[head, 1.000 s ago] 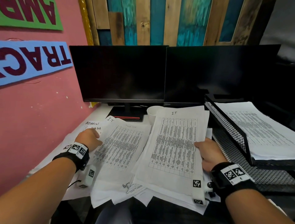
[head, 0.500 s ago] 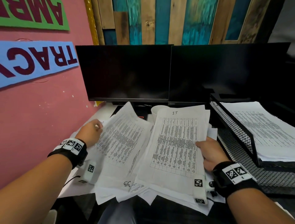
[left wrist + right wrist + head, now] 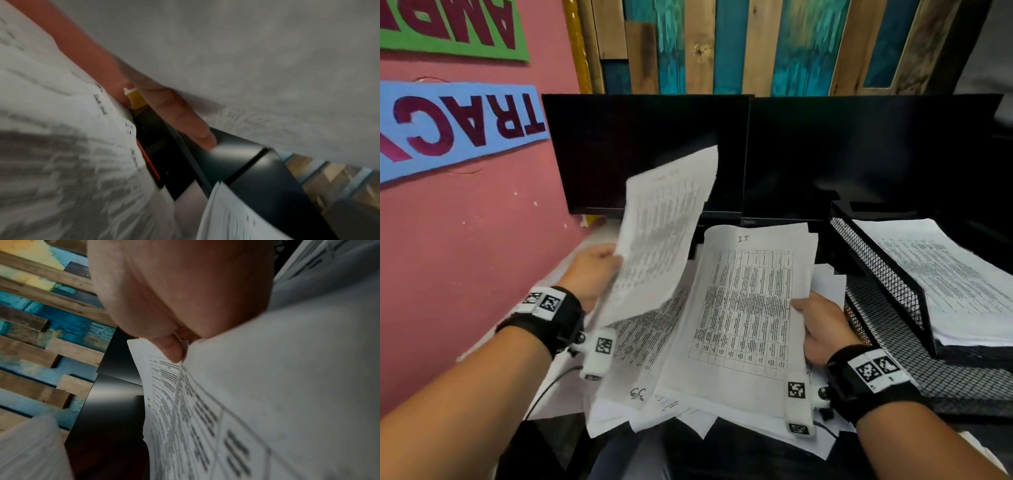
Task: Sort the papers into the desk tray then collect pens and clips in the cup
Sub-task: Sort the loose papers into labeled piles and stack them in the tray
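My left hand [image 3: 599, 270] grips the left edge of a printed sheet [image 3: 664, 233] and holds it up, tilted, in front of the left monitor. In the left wrist view a finger [image 3: 185, 121] lies along the sheet's underside [image 3: 267, 56]. My right hand [image 3: 822, 322] pinches the right edge of a stack of printed papers marked "I.T" [image 3: 750, 308]; its thumb [image 3: 172, 350] presses on the top page [image 3: 287, 402]. More loose papers [image 3: 647, 342] lie beneath on the desk. The black mesh desk tray [image 3: 887, 274] at the right holds a pile of sheets [image 3: 955, 274]. The cup is hidden.
Two dark monitors [image 3: 722, 154] stand close behind the papers. A pink wall [image 3: 465, 222] with paper signs runs along the left. The tray's lower mesh shelf [image 3: 945, 370] lies under my right wrist. Papers overhang the desk's front edge.
My left hand has lifted one sheet off the left pile, from flat on the desk to raised and tilted. The right hand keeps its hold on the stack. The cup is now covered.
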